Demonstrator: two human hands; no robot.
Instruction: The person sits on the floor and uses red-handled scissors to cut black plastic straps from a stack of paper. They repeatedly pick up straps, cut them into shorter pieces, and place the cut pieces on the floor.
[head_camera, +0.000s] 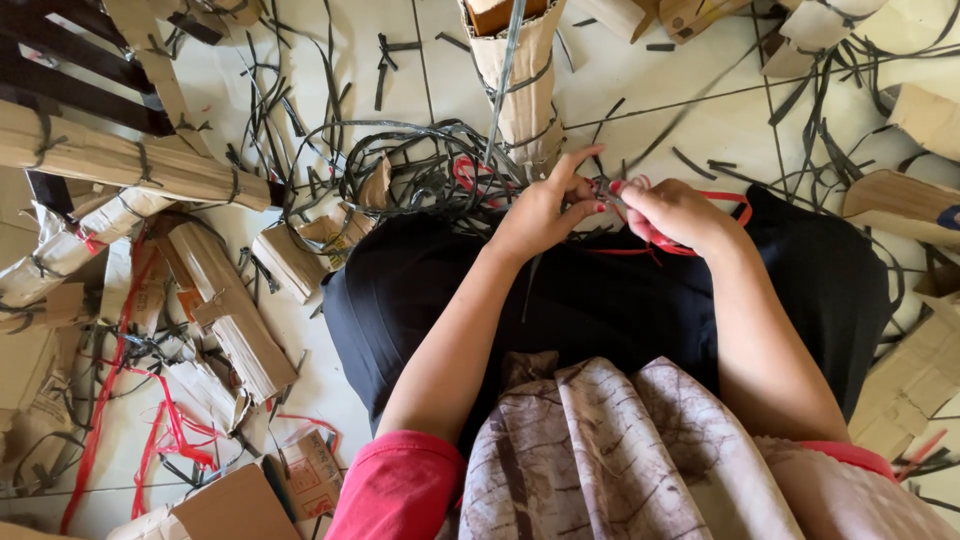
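Note:
I sit on a white tiled floor with black cloth over my lap. My left hand (548, 210) and my right hand (672, 212) meet in front of me, fingertips close together. A thin red plastic strap (738, 206) loops around my right hand, which grips it. My left hand pinches a grey-black strap (503, 95) that rises toward a cardboard-wrapped bundle (516, 75) standing just beyond my hands. The exact spot where the straps meet is hidden by my fingers.
A tangle of black straps (410, 170) lies left of my hands. Cardboard-wrapped bundles (120, 160) and torn cardboard pieces (235, 320) cover the floor at left, with red straps (165, 430) among them. More cardboard (905, 200) sits at right.

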